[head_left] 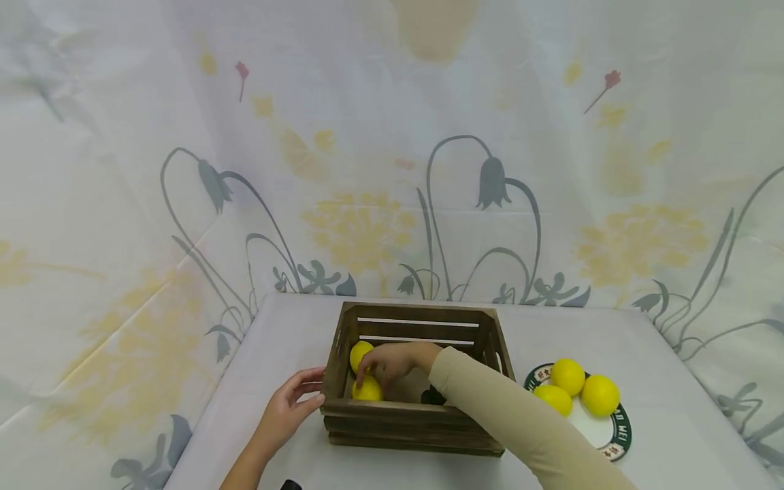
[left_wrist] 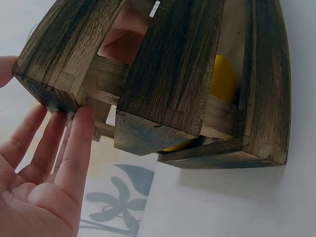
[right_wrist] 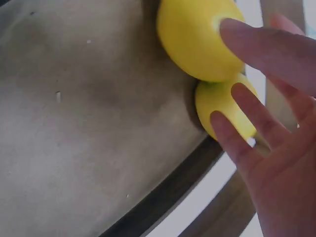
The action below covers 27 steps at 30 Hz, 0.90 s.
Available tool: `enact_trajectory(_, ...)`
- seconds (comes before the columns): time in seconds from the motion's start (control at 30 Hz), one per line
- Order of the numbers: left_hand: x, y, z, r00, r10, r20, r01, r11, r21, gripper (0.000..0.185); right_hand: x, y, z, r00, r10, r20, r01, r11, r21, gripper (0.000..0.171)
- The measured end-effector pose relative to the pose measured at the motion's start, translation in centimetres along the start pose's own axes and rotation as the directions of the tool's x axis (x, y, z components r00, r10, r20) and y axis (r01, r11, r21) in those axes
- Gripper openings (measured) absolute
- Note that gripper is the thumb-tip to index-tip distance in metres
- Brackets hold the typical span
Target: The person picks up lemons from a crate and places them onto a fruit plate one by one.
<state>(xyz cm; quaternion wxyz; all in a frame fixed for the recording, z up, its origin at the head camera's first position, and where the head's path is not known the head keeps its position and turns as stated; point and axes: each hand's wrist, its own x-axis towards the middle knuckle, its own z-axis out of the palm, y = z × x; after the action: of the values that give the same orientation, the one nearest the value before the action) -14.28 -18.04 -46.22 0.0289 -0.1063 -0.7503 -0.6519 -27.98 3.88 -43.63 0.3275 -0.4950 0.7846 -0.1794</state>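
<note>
A dark wooden slatted crate (head_left: 416,415) stands mid-table. Two yellow lemons (head_left: 358,352) (head_left: 369,391) lie in its left end. My right hand (head_left: 384,364) reaches into the crate from the right, its straight fingers resting on both lemons. In the right wrist view a fingertip (right_wrist: 237,32) touches the upper lemon (right_wrist: 192,39), and two more fingers lie on the lower lemon (right_wrist: 217,101). My left hand (head_left: 297,398) is outside the crate at its left front corner, with straight fingers (left_wrist: 79,133) touching the crate's (left_wrist: 173,64) wood. A lemon (left_wrist: 223,79) shows between the slats.
A round white plate (head_left: 603,432) with a green rim sits right of the crate and carries three more lemons (head_left: 567,376). The table has a white cloth; a floral cloth backdrop (head_left: 392,170) rises right behind it. The table's left edge runs close to my left forearm.
</note>
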Motion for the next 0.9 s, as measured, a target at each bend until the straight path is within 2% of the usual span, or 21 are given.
enact_trajectory(0.13,0.0,0.1,0.0,1.000,-0.013,-0.002,0.013,1.000,-0.014,0.040,0.4,-0.3,0.5,0.989,0.033,0.142,-0.010,0.987,-0.163,0.043)
enact_trajectory(0.2,0.1,0.0,0.0,1.000,-0.003,0.003,0.003,1.000,-0.016,0.039,0.4,-0.2,0.7,0.977,0.082,0.195,-0.033,0.970,-0.239,0.043)
enact_trajectory(0.27,0.1,-0.1,-0.1,1.000,0.011,0.008,-0.011,1.000,-0.013,0.039,0.2,0.0,0.8,0.964,0.144,0.222,-0.075,0.953,-0.293,0.040)
enact_trajectory(0.33,0.1,-0.2,-0.1,1.000,0.018,0.011,-0.018,1.000,-0.011,0.039,-0.2,0.6,0.8,0.949,0.221,0.224,-0.147,0.941,-0.305,0.039)
enact_trajectory(0.4,0.1,-0.3,-0.3,1.000,0.019,0.009,-0.019,1.000,-0.011,0.039,-0.8,1.4,0.8,0.936,0.286,0.206,-0.223,0.933,-0.283,0.039)
enact_trajectory(0.5,0.1,-0.2,-0.2,1.000,0.015,0.010,-0.014,1.000,-0.014,0.039,-2.6,2.6,0.8,0.908,0.392,0.150,-0.371,0.916,-0.153,0.042)
enact_trajectory(0.63,0.2,-0.3,-0.2,0.999,0.033,0.022,-0.033,0.999,-0.005,0.039,-4.9,3.6,0.7,0.860,0.498,0.109,-0.502,0.865,0.010,0.043)
enact_trajectory(0.7,0.2,-0.3,-0.2,0.999,0.046,0.024,-0.046,0.999,-0.001,0.039,-5.8,3.8,0.6,0.842,0.532,0.090,-0.537,0.842,0.045,0.041)
enact_trajectory(0.77,0.2,-0.3,-0.2,0.998,0.053,0.025,-0.052,0.999,-0.003,0.039,-6.4,3.9,0.4,0.841,0.538,0.061,-0.541,0.837,0.078,0.040)
enact_trajectory(0.83,0.2,-0.3,-0.2,0.999,0.050,0.018,-0.049,0.999,-0.005,0.039,-6.9,3.9,0.2,0.860,0.509,0.018,-0.508,0.856,0.096,0.041)
enact_trajectory(0.9,0.1,-0.2,-0.1,0.999,0.036,0.012,-0.036,0.999,-0.006,0.039,-7.2,3.9,0.0,0.890,0.454,-0.037,-0.449,0.889,0.095,0.042)
